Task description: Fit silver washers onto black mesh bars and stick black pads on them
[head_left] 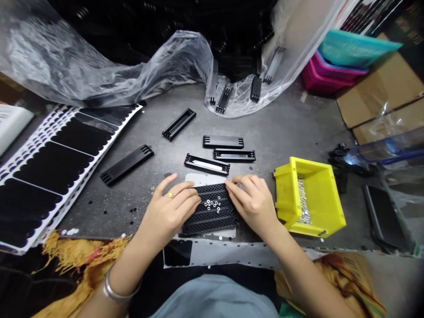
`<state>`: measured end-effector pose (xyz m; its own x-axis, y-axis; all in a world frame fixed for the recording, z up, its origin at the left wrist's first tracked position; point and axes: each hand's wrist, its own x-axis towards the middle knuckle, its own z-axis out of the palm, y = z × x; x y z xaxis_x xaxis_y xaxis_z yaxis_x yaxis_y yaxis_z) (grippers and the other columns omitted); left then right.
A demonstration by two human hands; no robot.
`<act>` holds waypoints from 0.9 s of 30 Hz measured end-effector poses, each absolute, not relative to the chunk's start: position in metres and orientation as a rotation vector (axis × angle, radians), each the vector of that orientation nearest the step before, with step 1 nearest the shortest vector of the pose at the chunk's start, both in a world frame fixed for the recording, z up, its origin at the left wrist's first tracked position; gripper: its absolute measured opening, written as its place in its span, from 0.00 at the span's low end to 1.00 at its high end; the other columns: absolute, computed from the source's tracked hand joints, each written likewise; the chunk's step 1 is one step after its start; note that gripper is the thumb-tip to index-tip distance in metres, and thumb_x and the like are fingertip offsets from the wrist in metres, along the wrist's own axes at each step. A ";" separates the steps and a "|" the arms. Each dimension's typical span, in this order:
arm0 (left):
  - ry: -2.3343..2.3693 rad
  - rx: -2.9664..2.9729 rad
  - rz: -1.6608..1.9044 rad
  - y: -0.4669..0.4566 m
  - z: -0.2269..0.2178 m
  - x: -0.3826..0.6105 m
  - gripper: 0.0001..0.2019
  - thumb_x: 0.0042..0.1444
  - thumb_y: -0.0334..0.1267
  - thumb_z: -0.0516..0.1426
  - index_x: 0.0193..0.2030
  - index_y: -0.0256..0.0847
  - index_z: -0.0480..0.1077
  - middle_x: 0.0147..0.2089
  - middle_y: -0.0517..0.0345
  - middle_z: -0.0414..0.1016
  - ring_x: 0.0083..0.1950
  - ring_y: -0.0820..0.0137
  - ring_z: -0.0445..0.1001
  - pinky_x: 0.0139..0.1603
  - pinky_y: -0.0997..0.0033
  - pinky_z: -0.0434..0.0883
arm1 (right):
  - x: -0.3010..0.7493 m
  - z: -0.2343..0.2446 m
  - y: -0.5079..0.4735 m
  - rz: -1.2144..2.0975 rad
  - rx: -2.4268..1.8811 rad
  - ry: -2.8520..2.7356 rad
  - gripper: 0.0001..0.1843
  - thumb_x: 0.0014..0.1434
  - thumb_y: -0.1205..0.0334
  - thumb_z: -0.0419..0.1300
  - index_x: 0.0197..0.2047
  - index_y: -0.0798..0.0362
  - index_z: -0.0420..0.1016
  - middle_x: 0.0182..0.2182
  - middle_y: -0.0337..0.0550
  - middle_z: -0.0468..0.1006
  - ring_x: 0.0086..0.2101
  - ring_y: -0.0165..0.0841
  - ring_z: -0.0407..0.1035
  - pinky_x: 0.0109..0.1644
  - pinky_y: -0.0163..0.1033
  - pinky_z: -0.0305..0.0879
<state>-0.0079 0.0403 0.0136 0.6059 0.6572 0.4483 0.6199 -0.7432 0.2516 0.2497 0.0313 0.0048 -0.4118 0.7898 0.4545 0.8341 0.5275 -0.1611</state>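
Note:
A black textured plastic plate (209, 216) lies on the grey work surface (274, 128) between my hands, with several small metal hex nuts (212, 204) on it. My left hand (168, 210) grips its left edge, and my right hand (250, 203) holds its upper right edge. A ring shows on my left hand. Above the plate lie several black slotted plastic bars, including one with a white strip (207, 164) just beyond my fingers. A bare bar (126, 164) sits further left.
A yellow plastic bin (309, 198) of metal nuts stands right of my right hand. A sheet of black cut-out pads (56, 163) lies to the left. Clear plastic film (99, 66) and a heap of black parts (235, 53) rise behind the surface, beside stacked pink and teal baskets (344, 62).

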 end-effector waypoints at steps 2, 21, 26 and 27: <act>1.194 2.765 0.863 0.038 0.010 -0.017 0.05 0.68 0.30 0.59 0.47 0.41 0.75 0.46 0.58 0.86 0.54 0.63 0.82 0.73 0.51 0.60 | 0.249 0.004 0.027 -0.213 -1.280 -2.354 0.11 0.69 0.69 0.60 0.52 0.59 0.81 0.45 0.51 0.84 0.43 0.40 0.72 0.44 0.45 0.66; 1.335 2.669 0.947 0.020 -0.009 -0.035 0.11 0.65 0.28 0.62 0.53 0.40 0.76 0.57 0.49 0.83 0.55 0.62 0.83 0.67 0.52 0.66 | 0.243 0.025 0.022 -0.251 -1.270 -2.530 0.13 0.71 0.67 0.57 0.51 0.61 0.81 0.51 0.54 0.84 0.46 0.42 0.72 0.51 0.47 0.63; 1.162 2.600 0.832 0.024 0.004 -0.014 0.14 0.70 0.29 0.57 0.59 0.43 0.74 0.56 0.53 0.83 0.60 0.64 0.79 0.69 0.54 0.65 | 0.246 0.025 0.024 0.014 -1.245 -2.409 0.08 0.71 0.65 0.60 0.47 0.49 0.82 0.46 0.45 0.83 0.45 0.38 0.71 0.48 0.45 0.61; 1.075 2.615 0.795 0.027 0.006 -0.008 0.14 0.71 0.29 0.55 0.59 0.42 0.74 0.55 0.54 0.84 0.59 0.66 0.80 0.68 0.56 0.66 | 0.247 0.024 0.024 0.029 -1.225 -2.420 0.08 0.71 0.64 0.60 0.46 0.50 0.81 0.45 0.45 0.83 0.45 0.38 0.71 0.49 0.45 0.61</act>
<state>-0.0082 0.0272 0.0065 0.5896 0.7002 0.4026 0.5903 -0.7138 0.3769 0.2468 0.0241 0.0244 -0.5201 0.7737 0.3618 0.7647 0.6105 -0.2062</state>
